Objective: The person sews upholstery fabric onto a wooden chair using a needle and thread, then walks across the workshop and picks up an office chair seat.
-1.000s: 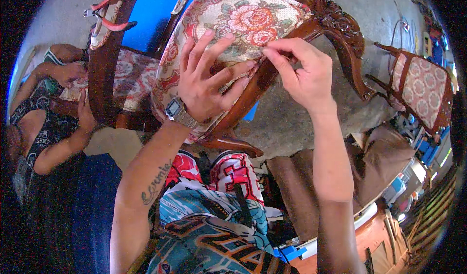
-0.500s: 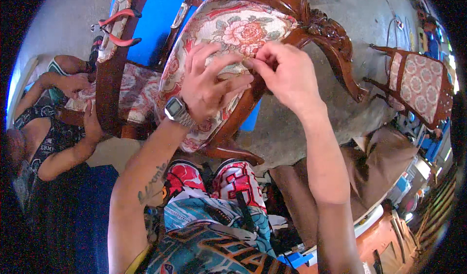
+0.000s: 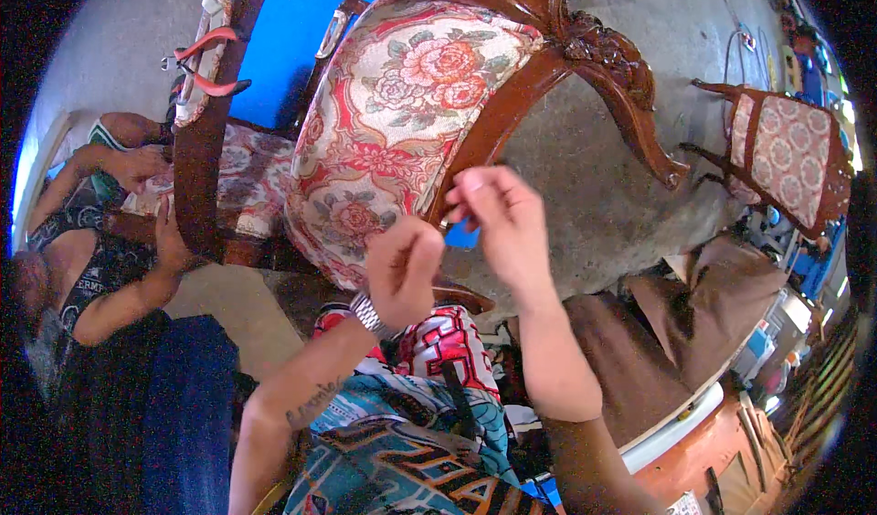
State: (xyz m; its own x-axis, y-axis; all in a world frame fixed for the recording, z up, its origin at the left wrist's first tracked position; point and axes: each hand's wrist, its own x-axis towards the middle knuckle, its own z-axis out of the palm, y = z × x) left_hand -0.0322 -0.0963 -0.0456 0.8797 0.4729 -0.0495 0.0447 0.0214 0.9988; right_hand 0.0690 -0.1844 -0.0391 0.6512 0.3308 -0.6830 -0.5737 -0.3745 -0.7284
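A carved dark-wood chair frame [image 3: 513, 113] fills the upper middle, with a floral upholstered panel [image 3: 365, 163] in cream and red set in it. In front of the panel's lower edge is my left hand [image 3: 405, 273], a watch on its wrist and its fingers curled closed. My right hand [image 3: 504, 232] hovers by the wooden rail, to the right of the left one, thumb and fingers drawn together. Whatever either hand may hold is too small or hidden to make out. Red-handled pliers [image 3: 208, 62] rest on the upholstered arm at upper left.
At the left, another person [image 3: 91, 268] has both hands on a floral seat section [image 3: 247, 172]. A patterned chair [image 3: 790, 154] lies tipped at the far right. Brown sheet material [image 3: 676, 332] drapes at lower right. Blue material [image 3: 283, 53] shows behind the frame.
Both my hands have come off the floral panel's upper part and moved down toward me, uncovering the flowers. The chair frame and pliers have shifted slightly left in view.
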